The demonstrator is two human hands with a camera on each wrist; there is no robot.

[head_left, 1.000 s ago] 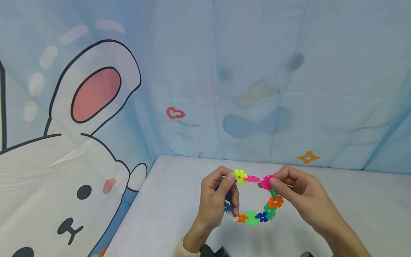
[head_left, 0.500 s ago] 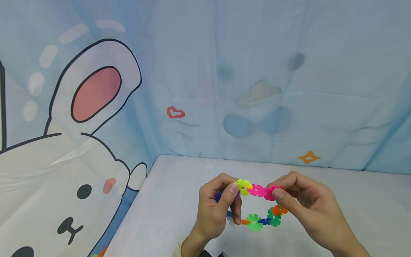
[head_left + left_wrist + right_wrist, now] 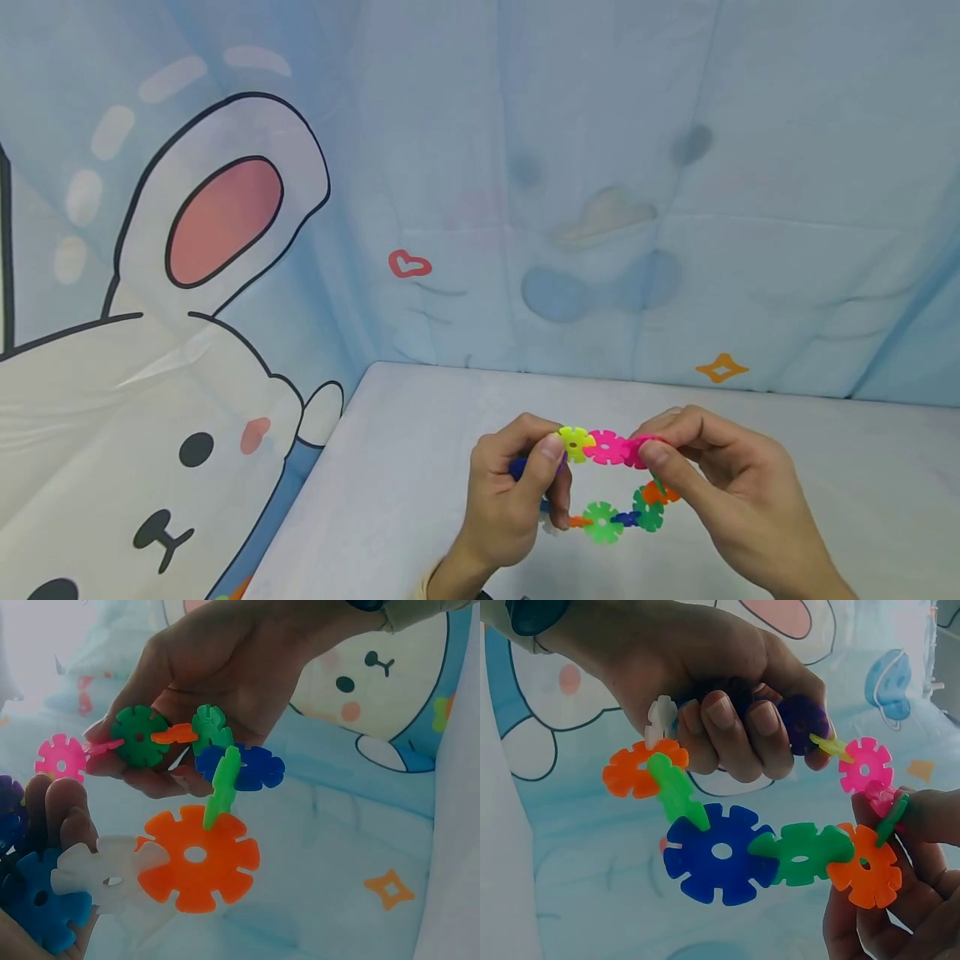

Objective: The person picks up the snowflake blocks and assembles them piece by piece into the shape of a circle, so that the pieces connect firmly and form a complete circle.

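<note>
A ring-shaped chain of interlocking snowflake discs hangs above the table between both hands. My left hand point(image 3: 510, 492) pinches it beside a yellow disc point(image 3: 576, 445); in the right wrist view its fingers curl over dark discs, next to a purple disc point(image 3: 802, 724). My right hand point(image 3: 738, 492) grips a pink disc point(image 3: 639, 451) between thumb and fingers. That disc meets another pink disc point(image 3: 604, 447), slotted to the yellow one. Along the lower side run a light green disc point(image 3: 602, 522), a blue disc point(image 3: 721, 853) and an orange disc point(image 3: 199, 859).
Under the hands spreads a white table point(image 3: 420, 433). A blue printed curtain point(image 3: 600, 167) stands behind it, and a curtain with a large cartoon rabbit point(image 3: 187, 400) hangs along the left edge.
The right hand has brought its pink disc leftward against the other pink disc, closing the gap between them. Both hands have shifted slightly down.
</note>
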